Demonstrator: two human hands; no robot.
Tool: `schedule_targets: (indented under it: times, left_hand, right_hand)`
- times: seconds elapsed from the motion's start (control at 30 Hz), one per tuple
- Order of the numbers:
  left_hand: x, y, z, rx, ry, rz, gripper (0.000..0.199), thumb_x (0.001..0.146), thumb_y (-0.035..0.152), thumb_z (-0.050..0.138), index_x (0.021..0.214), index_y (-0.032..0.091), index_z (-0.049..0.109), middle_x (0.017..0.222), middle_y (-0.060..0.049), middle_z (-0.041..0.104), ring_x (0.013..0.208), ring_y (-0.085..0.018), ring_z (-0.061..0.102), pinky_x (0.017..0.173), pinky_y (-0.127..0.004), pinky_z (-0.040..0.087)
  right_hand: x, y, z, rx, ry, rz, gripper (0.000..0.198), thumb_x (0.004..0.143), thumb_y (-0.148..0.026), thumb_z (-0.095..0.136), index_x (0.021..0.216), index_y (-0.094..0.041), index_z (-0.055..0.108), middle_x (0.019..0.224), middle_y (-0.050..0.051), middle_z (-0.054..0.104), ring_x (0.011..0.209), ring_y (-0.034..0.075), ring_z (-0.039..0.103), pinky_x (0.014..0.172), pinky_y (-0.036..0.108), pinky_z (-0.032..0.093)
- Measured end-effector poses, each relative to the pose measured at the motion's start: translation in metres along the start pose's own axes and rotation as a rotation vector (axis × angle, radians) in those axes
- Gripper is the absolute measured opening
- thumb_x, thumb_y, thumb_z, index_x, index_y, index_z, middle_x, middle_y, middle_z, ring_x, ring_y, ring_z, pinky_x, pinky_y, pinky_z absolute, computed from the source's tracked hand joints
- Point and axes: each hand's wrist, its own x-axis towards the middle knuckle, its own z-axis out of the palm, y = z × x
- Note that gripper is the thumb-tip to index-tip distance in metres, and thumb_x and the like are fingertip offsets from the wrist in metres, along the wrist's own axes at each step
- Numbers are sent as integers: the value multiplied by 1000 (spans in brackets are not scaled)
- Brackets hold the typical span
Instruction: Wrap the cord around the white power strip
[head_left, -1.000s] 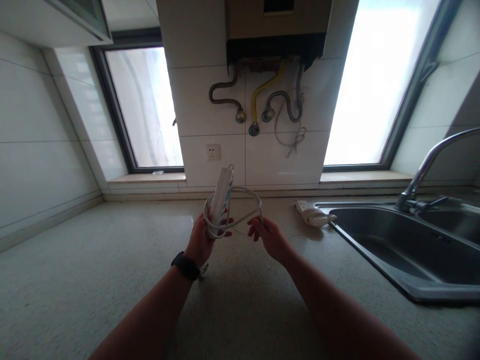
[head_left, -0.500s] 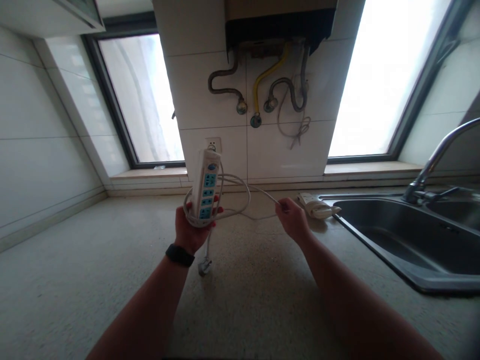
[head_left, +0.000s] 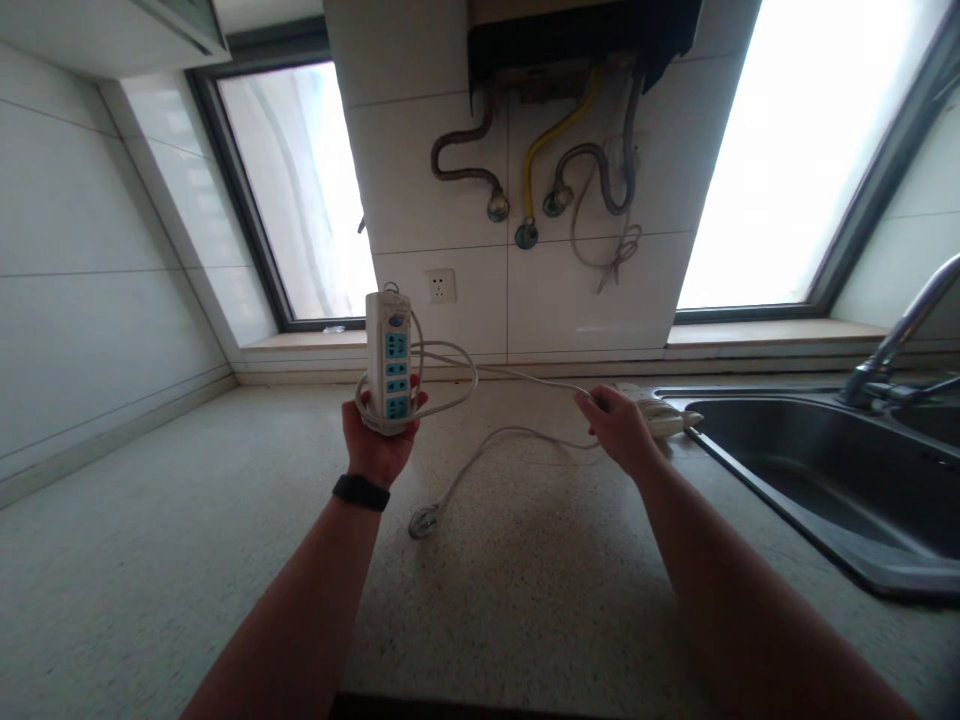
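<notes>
A white power strip (head_left: pixel 396 358) with blue-green sockets is held upright in my left hand (head_left: pixel 381 446), its fingers wrapped round the lower end. Loops of the white cord (head_left: pixel 469 385) pass around the strip's bottom and hang out to its right. My right hand (head_left: pixel 616 425) pinches the cord farther along, so a length runs between both hands. From the right hand the cord curves back over the counter to its plug (head_left: pixel 424 521), which is near the counter's middle. Behind my right hand, a second white item (head_left: pixel 664 418) is partly hidden; I cannot make out its kind.
A black sink (head_left: pixel 810 450) with a chrome faucet (head_left: pixel 892 345) is set into the speckled counter (head_left: pixel 525 600) on the right. A wall socket (head_left: pixel 441 286) sits behind the strip. Hoses and a yellow pipe (head_left: pixel 534 165) hang beneath a wall-mounted unit (head_left: pixel 585 45).
My right hand has drawn the cord rightward, and the strip in my left hand has shifted slightly left. The plug has moved a little right, with its cord now stretched toward my right hand.
</notes>
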Motion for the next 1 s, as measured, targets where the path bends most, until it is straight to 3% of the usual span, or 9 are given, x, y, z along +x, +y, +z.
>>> schedule_targets:
  times: [0.13,0.2,0.27,0.4,0.5,0.7,0.77,0.87,1.0]
  left_hand:
    - [-2,8,0,-19,-57,49,48,80,48,51,118,23,66,110,-6,72,87,-18,68,49,-18,48]
    - [-4,12,1,-10,-91,45,51,78,50,53,119,23,65,109,-6,72,84,-17,67,46,-17,44]
    - [-6,14,2,3,-114,17,55,76,52,54,121,22,64,107,-7,72,81,-18,66,44,-18,43]
    - [-7,14,4,12,-120,-40,56,77,52,52,120,20,64,105,-8,72,82,-19,66,46,-20,45]
    - [-7,13,5,10,-84,-56,54,77,49,50,119,19,65,105,-8,72,83,-20,67,49,-21,49]
    - [-5,9,7,50,-32,-68,54,76,45,51,118,15,65,103,-10,72,82,-21,69,49,-23,51]
    - [-4,6,7,75,-45,-62,54,76,45,51,119,15,65,104,-10,72,81,-22,69,47,-23,51]
    - [-3,-1,6,162,-67,-3,52,79,44,52,120,14,65,108,-12,71,82,-23,70,46,-23,51]
    - [-1,-9,0,405,-62,152,49,82,39,57,125,15,62,112,-14,70,86,-24,71,49,-25,55]
  right_hand:
    - [-6,17,2,-481,-272,-169,20,86,-30,53,70,-19,59,77,6,64,72,18,59,64,28,38]
    - [-9,26,8,-557,-396,-148,16,85,-29,53,79,-20,64,87,9,68,78,20,61,65,28,38]
    - [-11,30,15,-517,-409,-90,19,88,-34,51,86,-21,65,87,9,69,76,20,62,63,28,37]
    - [-9,23,22,-137,-347,145,32,91,-44,45,84,-19,63,69,6,67,56,16,59,53,26,40]
    - [-2,12,17,280,-203,315,36,89,-49,45,77,-18,58,63,5,65,49,15,59,44,24,40]
    - [11,-9,-9,880,155,419,24,83,-43,58,75,-20,53,62,2,66,52,16,66,44,23,49]
    - [13,-18,-18,1028,233,374,18,84,-38,58,79,-21,54,64,0,67,56,15,68,46,22,51]
    - [13,-35,-30,1179,321,174,16,88,-37,59,83,-22,54,76,1,72,71,16,73,56,24,56]
    - [9,-49,-33,1196,295,-12,18,86,-38,65,89,-24,54,98,3,74,92,20,73,79,37,59]
